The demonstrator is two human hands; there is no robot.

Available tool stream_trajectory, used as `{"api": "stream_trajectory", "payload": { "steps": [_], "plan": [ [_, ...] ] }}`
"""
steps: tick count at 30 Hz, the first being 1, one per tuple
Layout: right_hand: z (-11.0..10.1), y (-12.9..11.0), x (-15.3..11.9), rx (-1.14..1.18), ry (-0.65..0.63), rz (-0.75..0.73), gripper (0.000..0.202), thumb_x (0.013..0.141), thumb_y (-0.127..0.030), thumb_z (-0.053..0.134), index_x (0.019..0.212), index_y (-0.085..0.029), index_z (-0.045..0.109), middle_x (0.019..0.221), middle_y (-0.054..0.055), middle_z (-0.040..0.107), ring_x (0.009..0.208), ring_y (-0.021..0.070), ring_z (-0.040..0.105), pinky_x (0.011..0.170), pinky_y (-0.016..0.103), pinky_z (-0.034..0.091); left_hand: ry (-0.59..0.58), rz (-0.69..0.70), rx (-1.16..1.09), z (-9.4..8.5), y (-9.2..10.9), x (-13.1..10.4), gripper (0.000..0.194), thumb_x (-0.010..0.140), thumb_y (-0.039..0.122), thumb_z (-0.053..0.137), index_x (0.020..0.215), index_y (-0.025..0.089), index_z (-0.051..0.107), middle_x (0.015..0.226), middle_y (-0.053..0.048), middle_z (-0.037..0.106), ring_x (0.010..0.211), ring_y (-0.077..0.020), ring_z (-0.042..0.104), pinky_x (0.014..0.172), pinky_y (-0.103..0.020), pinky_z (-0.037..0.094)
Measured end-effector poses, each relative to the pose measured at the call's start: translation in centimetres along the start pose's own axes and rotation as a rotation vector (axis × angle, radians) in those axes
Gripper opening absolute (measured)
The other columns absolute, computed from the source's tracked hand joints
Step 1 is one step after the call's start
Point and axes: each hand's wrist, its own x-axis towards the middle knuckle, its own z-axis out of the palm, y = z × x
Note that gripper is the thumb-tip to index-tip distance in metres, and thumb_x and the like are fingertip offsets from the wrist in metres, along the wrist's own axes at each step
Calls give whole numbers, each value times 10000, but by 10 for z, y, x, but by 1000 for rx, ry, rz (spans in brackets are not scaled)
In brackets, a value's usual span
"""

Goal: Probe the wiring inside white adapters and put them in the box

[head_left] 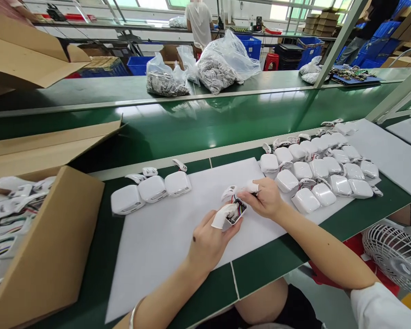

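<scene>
Brown cardboard is forming the near box (66,237) at the left of the white sheet (150,249), and white plastic parts (17,201) are filling it, coloured wires showing among them. Beyond the sheet, on the far ledge (99,89), clear plastic bags (241,57) are bulging with small greyish pieces. Farther back, a blue bin (137,66) is standing below ledge height.

Over the middle of the sheet, the left hand (205,235) is curling around an open white casing (237,218), bundled wires (240,206) showing in its mouth. The right hand (267,198) is hovering close beside it, thumb and fingers drawn narrow; something white is showing at the tips, but I cannot tell whether they are gripping it.

Three rounded white units (152,188) are sitting along the sheet's far left corner, and rows of similar units (303,170) are crowding its right end. Between those groups, plain paper is stretching around the hands. Green bench top (270,256) is running along the sheet's near edge, and a fan (395,260) is standing past it, to the right.
</scene>
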Motion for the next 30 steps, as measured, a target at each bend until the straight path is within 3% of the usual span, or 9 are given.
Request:
{"api": "stream_trajectory", "payload": {
  "steps": [3, 7, 9, 14, 17, 21, 24, 28, 30],
  "plan": [
    [2, 1, -3, -9, -19, 37, 552, 951, -497, 238, 490, -206, 329, 426, -31, 322, 398, 94, 329, 422, 245, 245, 9, 10, 0, 0, 0, 1, 280, 815, 225, 610, 1067, 148, 514, 808, -38, 681, 626, -133, 629, 559, -235, 515],
    [-2, -8, -4, -73, 183, 113, 528, 956, -470, 237, 494, -215, 272, 425, -30, 284, 396, 99, 296, 430, 255, 250, -15, -15, -5, -1, 0, 2, 283, 820, 231, 605, 1071, 136, 515, 825, -54, 682, 665, -144, 636, 569, -235, 513],
    [-4, -12, -3, -70, 210, 128, 515, 958, -456, 242, 505, -216, 289, 433, -26, 300, 402, 101, 305, 439, 254, 263, -24, -1, 1, -2, 0, 3, 265, 822, 226, 601, 1059, 136, 522, 839, -60, 683, 668, -147, 635, 584, -240, 514],
    [-2, -12, 0, -15, 68, 143, 541, 933, -528, 261, 494, -211, 273, 421, -29, 327, 392, 92, 325, 425, 248, 256, -12, 33, 6, -2, 0, 4, 259, 801, 198, 626, 1030, 120, 533, 869, -82, 681, 693, -159, 640, 613, -246, 515],
    [-7, -11, 2, 99, 74, 202, 520, 921, -552, 303, 561, -200, 432, 519, -2, 465, 492, 111, 445, 484, 240, 333, -13, -2, -9, -2, -1, 2, 280, 795, 207, 633, 1041, 126, 525, 834, -68, 678, 667, -151, 633, 593, -240, 510],
    [-20, -3, 2, 263, 81, 481, 502, 910, -574, 322, 677, -176, 521, 555, -1, 497, 507, 113, 474, 496, 239, 375, -55, -94, -67, -1, -4, -1, 272, 810, 254, 611, 1047, 154, 524, 801, -45, 661, 646, -146, 631, 554, -237, 505],
    [-27, 7, 1, 349, -35, 661, 405, 911, -515, 395, 730, -170, 502, 527, -30, 481, 457, 95, 456, 463, 222, 373, -114, -178, -126, 0, -6, -4, 292, 820, 301, 592, 1069, 164, 524, 823, -46, 647, 648, -145, 630, 554, -243, 517],
    [-31, 13, 0, 441, -38, 622, 234, 886, -396, 508, 878, -162, 521, 639, -20, 518, 575, 98, 494, 547, 220, 418, -158, -238, -161, -1, -7, -6, 346, 811, 308, 598, 1122, 186, 506, 863, -42, 643, 680, -151, 634, 590, -259, 535],
    [-34, 11, 0, 529, 9, 635, 246, 871, -372, 536, 1015, -173, 522, 616, -40, 511, 497, 80, 428, 472, 203, 374, -160, -248, -180, -2, -7, -7, 359, 807, 300, 603, 1134, 190, 502, 877, -44, 643, 685, -153, 636, 603, -264, 541]
  ]
}}
